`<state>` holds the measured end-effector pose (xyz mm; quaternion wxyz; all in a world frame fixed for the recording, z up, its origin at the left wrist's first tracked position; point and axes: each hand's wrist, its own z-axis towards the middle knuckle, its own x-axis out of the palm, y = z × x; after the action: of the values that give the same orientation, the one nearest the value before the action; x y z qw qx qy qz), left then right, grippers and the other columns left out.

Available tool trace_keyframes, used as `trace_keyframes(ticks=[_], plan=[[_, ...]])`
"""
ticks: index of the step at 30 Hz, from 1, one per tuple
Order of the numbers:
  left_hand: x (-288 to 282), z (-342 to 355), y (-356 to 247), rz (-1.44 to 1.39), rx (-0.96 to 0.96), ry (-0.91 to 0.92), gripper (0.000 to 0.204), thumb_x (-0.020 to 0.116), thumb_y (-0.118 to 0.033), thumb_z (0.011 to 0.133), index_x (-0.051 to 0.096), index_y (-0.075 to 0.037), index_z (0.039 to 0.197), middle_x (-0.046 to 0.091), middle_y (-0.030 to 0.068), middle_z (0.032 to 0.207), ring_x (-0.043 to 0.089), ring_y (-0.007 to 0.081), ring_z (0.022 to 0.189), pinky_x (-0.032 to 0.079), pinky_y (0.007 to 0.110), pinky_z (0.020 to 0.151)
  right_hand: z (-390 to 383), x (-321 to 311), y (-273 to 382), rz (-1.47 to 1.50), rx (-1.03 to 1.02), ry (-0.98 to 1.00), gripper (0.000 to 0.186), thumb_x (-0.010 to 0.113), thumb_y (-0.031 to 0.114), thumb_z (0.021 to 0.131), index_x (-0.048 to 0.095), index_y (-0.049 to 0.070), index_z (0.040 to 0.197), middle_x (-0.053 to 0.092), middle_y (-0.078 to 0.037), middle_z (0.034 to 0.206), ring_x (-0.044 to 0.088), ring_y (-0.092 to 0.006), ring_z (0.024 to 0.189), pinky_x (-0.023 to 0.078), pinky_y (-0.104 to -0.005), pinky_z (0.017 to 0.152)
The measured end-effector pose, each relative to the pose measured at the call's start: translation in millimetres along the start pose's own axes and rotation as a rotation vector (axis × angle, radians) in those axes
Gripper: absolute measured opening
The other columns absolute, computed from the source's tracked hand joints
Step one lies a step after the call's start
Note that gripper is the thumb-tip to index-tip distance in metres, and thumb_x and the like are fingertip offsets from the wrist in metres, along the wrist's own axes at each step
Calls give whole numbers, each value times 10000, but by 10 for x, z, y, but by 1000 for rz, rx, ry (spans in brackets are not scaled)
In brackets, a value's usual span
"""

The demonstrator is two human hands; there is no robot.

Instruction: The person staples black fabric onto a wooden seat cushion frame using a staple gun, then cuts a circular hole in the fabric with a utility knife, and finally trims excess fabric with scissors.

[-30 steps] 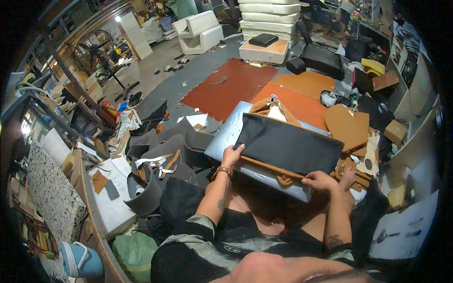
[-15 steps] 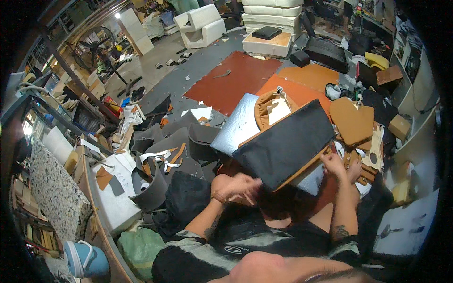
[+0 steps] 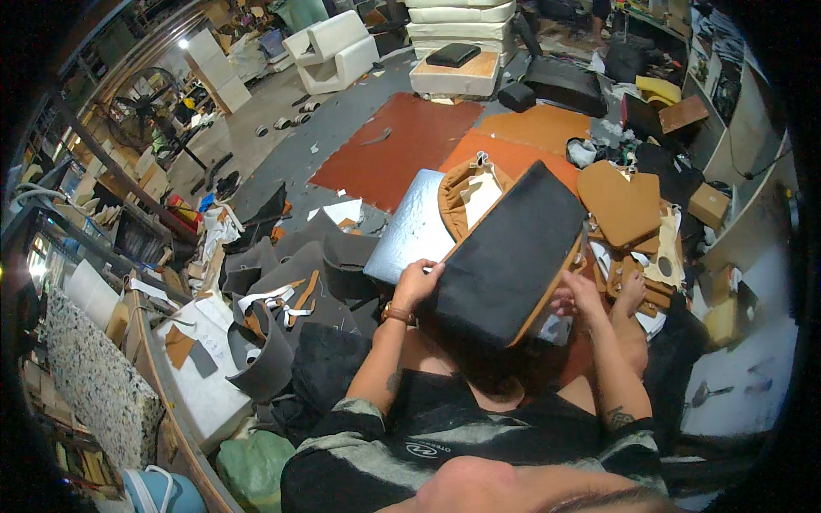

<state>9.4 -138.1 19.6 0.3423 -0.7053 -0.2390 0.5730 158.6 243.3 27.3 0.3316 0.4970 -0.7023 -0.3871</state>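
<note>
A rectangular upholstery piece (image 3: 513, 252) with a black face and tan edging leans at a slant before my lap. My left hand (image 3: 416, 285) grips its left edge, the thumb side near the black surface. At the right edge, my right hand (image 3: 579, 297) has bent fingers against the tan edging; some fingertips are partly hidden. Behind the piece shows a gathered tan cover (image 3: 457, 203) with a cream inner side. A shiny silver sheet (image 3: 410, 224) lies under it to the left.
Grey foam pieces (image 3: 295, 265) and a white block (image 3: 208, 376) lie at left. Tan padded pieces (image 3: 620, 203) are stacked at right beside my bare foot (image 3: 631, 293). A red-brown sheet (image 3: 398, 150) covers floor ahead; a white armchair frame (image 3: 332, 53) stands beyond.
My left hand has gone from beside the upholstery piece to its left edge. My right hand has slid left and down along the tan edging. The piece has tilted somewhat.
</note>
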Motion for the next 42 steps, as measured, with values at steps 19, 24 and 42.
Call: trace_keyframes(ticks=[19,24,42], plan=[[73,-770,-84,-605,-418,303,422,704,-407,1017,624,-23,1174,655,18,956,639,108,735,607,313,637,-544,236,-339,-501,-192,-322,512,837,449,860,722,-3,1071,759,-152,967,730,-251,889,579,-390,820],[154,-795,-214,-665,-443,355,356,735,-406,1002,655,-61,1043,657,7,843,656,131,678,587,305,602,-810,338,-586,-334,-95,-485,470,831,437,885,691,10,1024,728,-115,941,714,-204,808,579,-353,711],[105,-720,-234,-491,-366,305,374,787,-415,958,685,-81,822,585,-29,697,593,90,589,572,272,564,-968,716,-623,34,41,-372,345,762,407,974,687,79,895,695,-46,776,620,-98,601,505,-247,522]])
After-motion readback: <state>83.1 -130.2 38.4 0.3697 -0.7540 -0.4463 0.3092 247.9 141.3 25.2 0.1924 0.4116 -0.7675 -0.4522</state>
